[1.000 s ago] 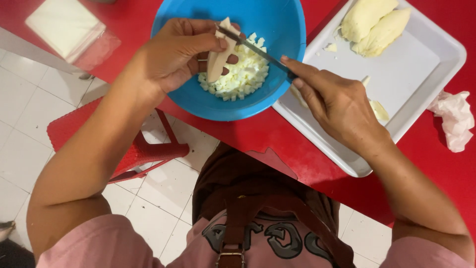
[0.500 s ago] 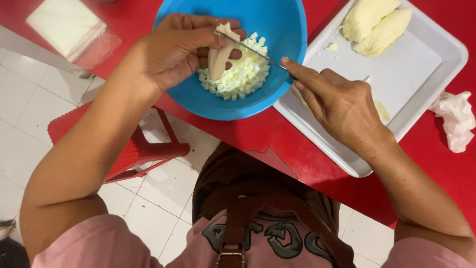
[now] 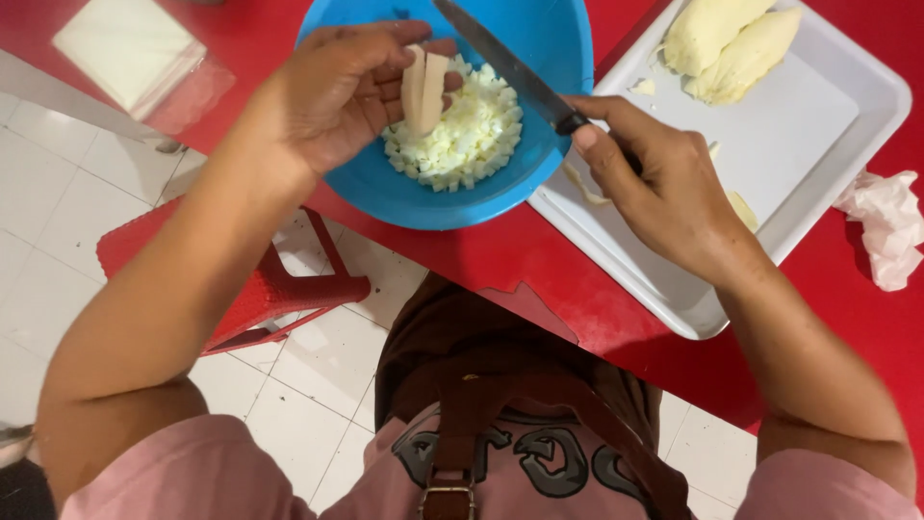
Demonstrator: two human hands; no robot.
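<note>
Red plastic stool (image 3: 260,289) stands on the white tiles near the person, left of the red table (image 3: 500,260). Farther in, the right hand (image 3: 664,193) closes its fingers around the dark handle of a knife (image 3: 505,67), whose blade slants up and left over the blue bowl (image 3: 385,188). The left hand (image 3: 337,91) pinches pale vegetable strips (image 3: 423,91) upright between thumb and fingertips, above the diced pieces (image 3: 462,135) in the bowl. Right of it lies a white tray (image 3: 789,144) with peeled roots (image 3: 731,43) at its far end.

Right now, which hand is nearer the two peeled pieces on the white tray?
Right. The right hand hovers over the tray below the peeled pieces; the left hand is over the blue bowl.
</note>
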